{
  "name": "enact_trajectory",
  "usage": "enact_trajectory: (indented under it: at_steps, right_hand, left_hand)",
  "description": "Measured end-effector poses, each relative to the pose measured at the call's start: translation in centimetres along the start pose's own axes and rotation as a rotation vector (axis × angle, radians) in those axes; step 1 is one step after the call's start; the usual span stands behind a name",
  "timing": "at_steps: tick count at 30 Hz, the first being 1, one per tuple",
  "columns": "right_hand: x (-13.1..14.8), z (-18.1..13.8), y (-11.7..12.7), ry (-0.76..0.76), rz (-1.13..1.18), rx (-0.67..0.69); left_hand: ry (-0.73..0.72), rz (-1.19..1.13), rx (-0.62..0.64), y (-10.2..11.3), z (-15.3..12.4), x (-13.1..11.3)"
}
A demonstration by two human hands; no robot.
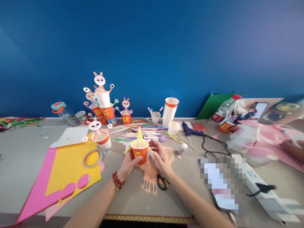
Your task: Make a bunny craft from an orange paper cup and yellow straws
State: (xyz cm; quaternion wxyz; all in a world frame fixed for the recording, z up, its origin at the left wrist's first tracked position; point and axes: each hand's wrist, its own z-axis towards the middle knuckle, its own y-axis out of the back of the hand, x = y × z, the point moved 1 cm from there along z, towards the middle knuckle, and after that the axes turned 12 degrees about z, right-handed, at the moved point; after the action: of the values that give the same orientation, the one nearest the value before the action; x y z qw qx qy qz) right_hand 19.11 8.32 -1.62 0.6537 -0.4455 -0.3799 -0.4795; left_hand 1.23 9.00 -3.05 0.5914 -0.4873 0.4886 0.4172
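My left hand (129,164) is wrapped round an orange-red paper cup (138,155) with yellow print, held upright above the table. Yellow pipe cleaners (139,136) rise from inside the cup, and one bends out over each side of its rim. At the cup's right side is my right hand (162,158), its fingers curved and apart beside the right yellow end. Beneath my hands lies cut peach paper (149,182) with scissors (161,182) on it. To the left stands a finished-looking paper cup with a rabbit head (95,125).
Several rabbit cups (106,111) stand stacked at the back left. Yellow card (71,164) and a tape roll (92,158) lie left. A blue glue gun (191,130), a phone (220,190) and a power strip (263,190) are right. Another person's hand (293,150) is at far right.
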Motion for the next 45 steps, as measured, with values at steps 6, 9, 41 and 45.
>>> enact_trajectory:
  at_steps: [6, 9, 41, 45]
  right_hand:
    - [-1.4, -1.4, 0.2, -0.062, 0.082, 0.055]
    - [-1.0, -1.7, 0.0, -0.076, 0.120, 0.065]
    - [-1.4, -2.7, -1.4, -0.263, 0.484, -0.045]
    - [-1.6, -2.3, -0.8, -0.311, 0.476, -0.049]
  left_hand:
    - [-0.072, 0.068, 0.101, -0.7, -0.4, -0.6]
    - [-0.105, 0.116, 0.091, -1.0, -0.8, -0.8]
    - [-0.074, -0.018, 0.039, -1.3, -1.2, 0.0]
    - [-0.037, -0.078, 0.064, -1.3, -1.4, 0.8]
